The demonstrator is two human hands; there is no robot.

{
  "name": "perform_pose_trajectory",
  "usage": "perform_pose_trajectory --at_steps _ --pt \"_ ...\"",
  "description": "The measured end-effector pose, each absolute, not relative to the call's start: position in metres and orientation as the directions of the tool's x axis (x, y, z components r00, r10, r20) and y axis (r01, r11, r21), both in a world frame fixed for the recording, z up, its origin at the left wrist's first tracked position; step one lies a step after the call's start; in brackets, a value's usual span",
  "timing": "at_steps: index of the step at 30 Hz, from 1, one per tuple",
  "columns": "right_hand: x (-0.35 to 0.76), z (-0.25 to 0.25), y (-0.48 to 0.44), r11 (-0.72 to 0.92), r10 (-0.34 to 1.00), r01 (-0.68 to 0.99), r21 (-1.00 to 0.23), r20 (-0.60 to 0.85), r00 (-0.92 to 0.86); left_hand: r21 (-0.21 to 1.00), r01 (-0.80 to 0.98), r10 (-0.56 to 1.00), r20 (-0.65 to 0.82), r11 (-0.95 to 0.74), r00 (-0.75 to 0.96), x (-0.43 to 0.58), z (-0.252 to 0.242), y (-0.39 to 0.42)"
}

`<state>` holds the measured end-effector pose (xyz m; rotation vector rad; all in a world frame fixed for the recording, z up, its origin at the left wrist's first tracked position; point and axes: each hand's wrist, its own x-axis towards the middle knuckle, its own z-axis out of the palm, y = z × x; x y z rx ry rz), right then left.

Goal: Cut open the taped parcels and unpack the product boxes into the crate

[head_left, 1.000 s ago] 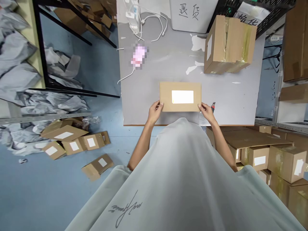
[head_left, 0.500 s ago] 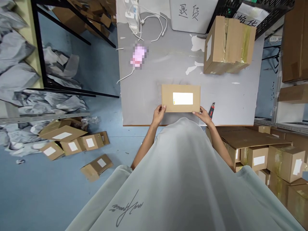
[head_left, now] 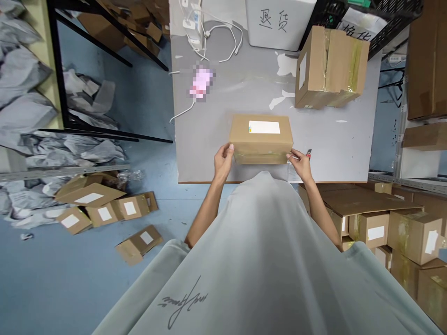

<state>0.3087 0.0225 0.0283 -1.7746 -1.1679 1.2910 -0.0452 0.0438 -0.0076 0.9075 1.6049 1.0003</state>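
Note:
Between my two hands is a brown cardboard box (head_left: 261, 139) with a white label (head_left: 264, 127) on its upper face and clear tape along the side turned to me. My left hand (head_left: 223, 160) grips its left near corner, thumb on the edge. Its right near corner is pinched by my right hand (head_left: 300, 163). Just beyond that hand lies a red and black utility knife (head_left: 309, 153), partly hidden by the fingers. Whether the box rests on the table or is tilted slightly off it, I cannot tell.
On the grey table (head_left: 335, 144) stand a larger taped carton (head_left: 331, 70) and a pale marked bin (head_left: 279, 23). White cables and a power strip (head_left: 192, 28) lie at the back left, near a blurred pink item (head_left: 201, 81). Boxes (head_left: 375, 230) are stacked low at the right.
The box has tipped so its taped near side now shows, and its label faces farther away. Both hands have moved slightly outward with its corners; the right now covers part of the knife.

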Motion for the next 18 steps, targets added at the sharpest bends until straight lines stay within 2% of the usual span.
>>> perform_pose_trajectory --at_steps 6,12,15,18 --pt "0.307 0.052 0.035 -0.348 0.937 0.305 -0.887 -0.321 0.136 0.945 0.093 0.918 -0.278 0.314 -0.283 -0.051 0.010 0.054" --pt "0.299 0.045 0.034 -0.345 0.938 0.325 -0.881 -0.335 0.086 0.925 0.070 0.906 -0.348 0.374 -0.242 -0.048 0.004 0.048" --pt "0.293 0.039 0.033 -0.321 0.945 0.381 -0.867 -0.322 0.062 0.931 0.090 0.920 -0.330 0.355 -0.212 -0.045 0.000 0.050" --pt "0.282 0.038 0.034 -0.219 0.970 0.495 -0.841 -0.240 0.021 0.943 0.098 0.936 -0.295 0.318 -0.195 -0.041 -0.006 0.057"
